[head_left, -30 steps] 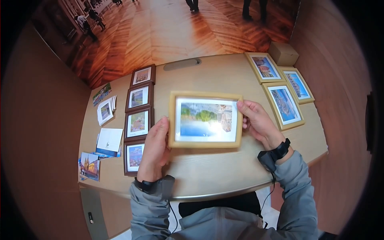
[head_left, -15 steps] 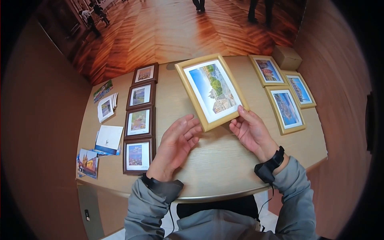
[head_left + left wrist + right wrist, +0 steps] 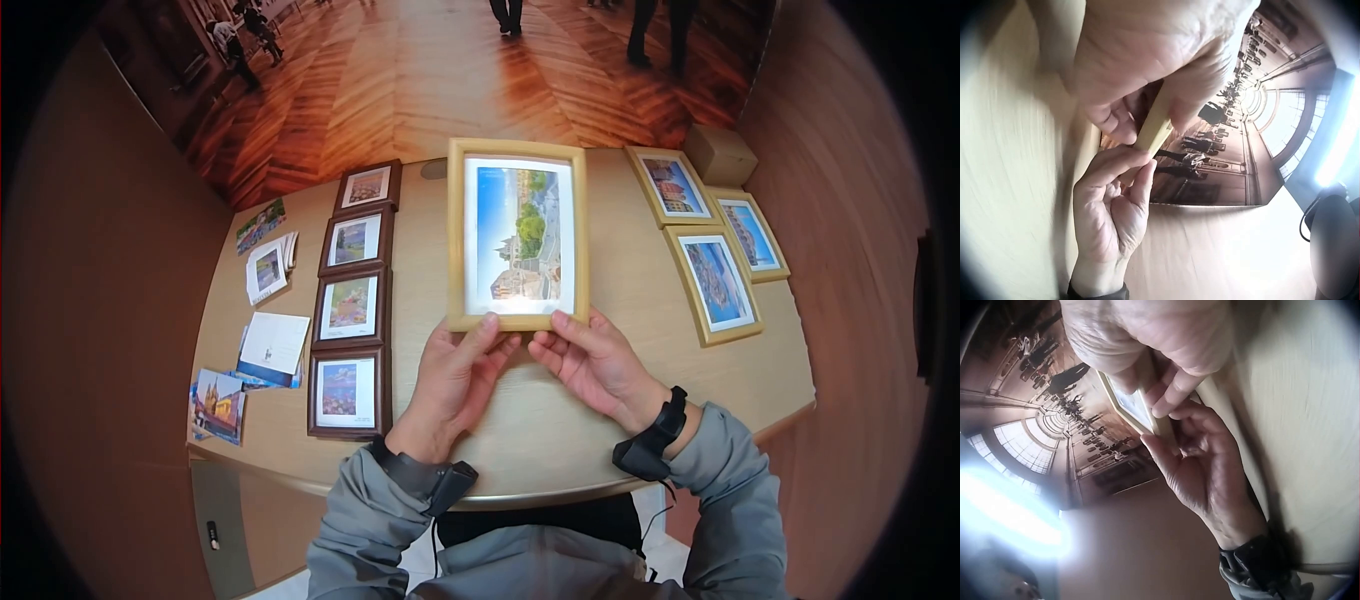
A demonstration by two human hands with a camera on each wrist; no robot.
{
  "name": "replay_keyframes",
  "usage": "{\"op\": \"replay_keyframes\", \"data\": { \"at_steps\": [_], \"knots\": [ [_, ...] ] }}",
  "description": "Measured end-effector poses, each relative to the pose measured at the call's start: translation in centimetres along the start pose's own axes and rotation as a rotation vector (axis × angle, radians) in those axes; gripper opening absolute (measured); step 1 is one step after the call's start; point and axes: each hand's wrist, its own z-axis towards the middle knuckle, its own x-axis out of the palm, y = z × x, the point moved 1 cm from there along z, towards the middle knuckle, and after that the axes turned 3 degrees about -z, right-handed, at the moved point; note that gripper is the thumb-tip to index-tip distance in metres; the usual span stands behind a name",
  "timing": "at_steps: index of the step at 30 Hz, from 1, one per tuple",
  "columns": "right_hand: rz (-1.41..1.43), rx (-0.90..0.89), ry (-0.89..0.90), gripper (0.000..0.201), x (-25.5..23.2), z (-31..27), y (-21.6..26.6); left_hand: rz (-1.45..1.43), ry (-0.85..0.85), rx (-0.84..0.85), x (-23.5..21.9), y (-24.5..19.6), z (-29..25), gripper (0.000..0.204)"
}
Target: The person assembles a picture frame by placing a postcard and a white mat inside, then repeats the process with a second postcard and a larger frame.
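Observation:
A light wooden frame point(image 3: 456, 235) holding a landscape print is held upright above the middle of the table, its picture turned sideways. The left hand point(image 3: 455, 385) pinches its lower left edge, thumb in front and fingers behind. At the lower right edge the right hand point(image 3: 600, 370) grips it the same way. In the left wrist view, the frame's edge point(image 3: 1155, 128) shows between the left hand point(image 3: 1147, 56) and the right hand point(image 3: 1110, 215). The right wrist view shows the frame's corner point(image 3: 1163, 428) between the right hand point(image 3: 1154, 337) and the left hand point(image 3: 1207, 469).
Several dark brown frames point(image 3: 385, 390) stand in a column on the table's left. Loose photos point(image 3: 218, 400) and cards point(image 3: 275, 342) lie farther left. On the right are light wooden frames point(image 3: 684, 290) and a small cardboard box point(image 3: 722, 155). A large printed backdrop point(image 3: 430, 70) rises behind.
The frame has turned from lying sideways, through a slant, to upright. The left hand let go of its side and now pinches the bottom edge; the right hand has moved left along with it.

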Motion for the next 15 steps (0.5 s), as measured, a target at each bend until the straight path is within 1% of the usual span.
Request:
{"op": "replay_keyframes", "data": {
  "at_steps": [1, 2, 3, 4, 5, 7, 11, 13, 15],
  "knots": [
    [-0.002, -0.003, 0.001, 0.028, 0.2, -0.1, -0.2, -0.016, -0.004, 0.037, -0.4, 0.0, 0.2, 0.038],
    [-0.024, 0.029, 0.013, 0.032, 0.4, -0.1, -0.3, -0.017, -0.002, 0.038, -0.1, -0.1, 0.2, 0.038],
    [-0.046, 0.063, 0.025, 0.037, 0.5, -0.1, -0.4, -0.056, -0.007, 0.075, 0.4, -0.3, 0.0, 0.034],
    [-0.048, 0.065, 0.022, 0.037, 0.5, -0.1, -0.4, -0.095, -0.015, 0.110, 0.7, -0.4, -0.1, 0.030],
    [-0.076, 0.088, 0.043, 0.040, 0.5, -0.1, -0.5, -0.098, -0.017, 0.107, 0.9, -0.4, -0.2, 0.030],
    [-0.100, 0.113, 0.058, 0.043, 0.7, -0.3, -0.6, -0.025, -0.002, 0.160, 1.2, -0.5, -0.2, 0.032],
    [-0.180, 0.129, 0.096, 0.049, 0.5, -0.2, -0.5, 0.044, -0.009, 0.201, 0.8, -0.8, -0.1, 0.035],
    [-0.205, 0.131, 0.121, 0.050, 0.4, -0.1, -0.1, 0.035, -0.074, 0.209, 0.7, -1.4, 0.0, 0.038],
    [-0.366, 0.165, 0.188, 0.050, -0.1, -0.3, 1.1, 0.069, -0.082, 0.211, 0.4, -2.0, 0.0, 0.041]
  ]
}}
